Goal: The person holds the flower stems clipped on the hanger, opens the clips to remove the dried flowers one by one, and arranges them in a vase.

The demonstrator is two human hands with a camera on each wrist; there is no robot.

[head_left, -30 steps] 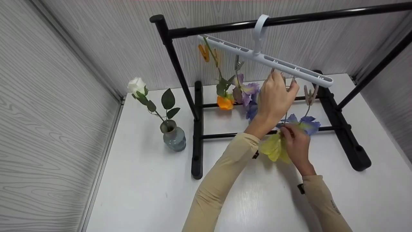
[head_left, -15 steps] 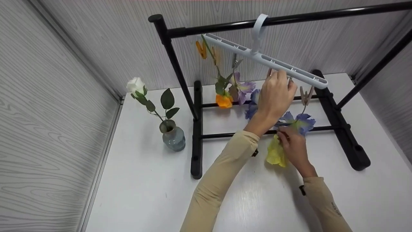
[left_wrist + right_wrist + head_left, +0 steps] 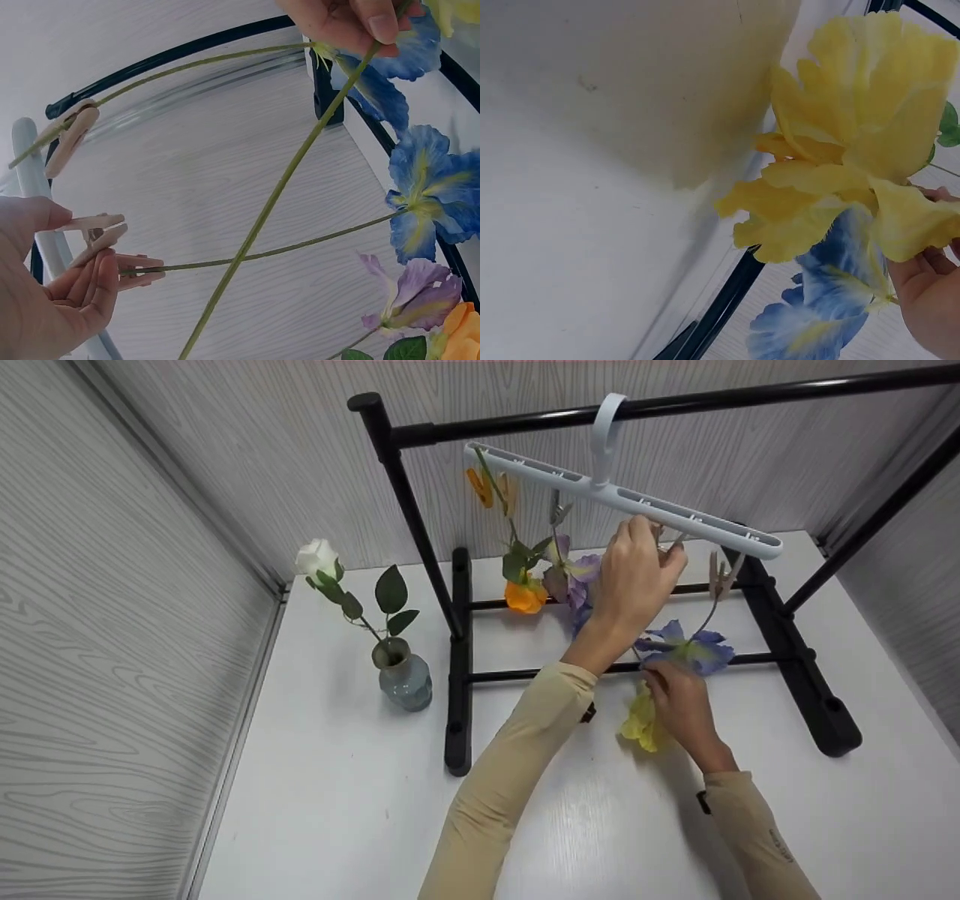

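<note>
My left hand [image 3: 626, 574] is just below the pale hanger bar [image 3: 694, 526]. In the left wrist view its thumb and fingers pinch the legs of a beige clothespin [image 3: 96, 223], whose tips stand slightly apart with nothing between them. My right hand [image 3: 684, 701] pinches the green stem [image 3: 292, 169] of a yellow flower [image 3: 870, 97] near the bloom, which hangs head down. That stem slants across the left wrist view, its free end out of frame. Beside it, two blue flowers [image 3: 427, 191] hang by their stems from other clothespins [image 3: 75, 139].
A black rack [image 3: 750, 394] carries the hanger by its hook. An orange flower [image 3: 525, 596] and a purple flower [image 3: 581, 570] hang from clips at its left. A white rose [image 3: 318, 558] stands in a glass vase [image 3: 407, 682] on the white table [image 3: 337, 810].
The hanger swung a little left, then back right. My right hand has shifted slightly left with the yellow flower, which has turned to show a narrower side. My left hand is slightly lower and farther left.
</note>
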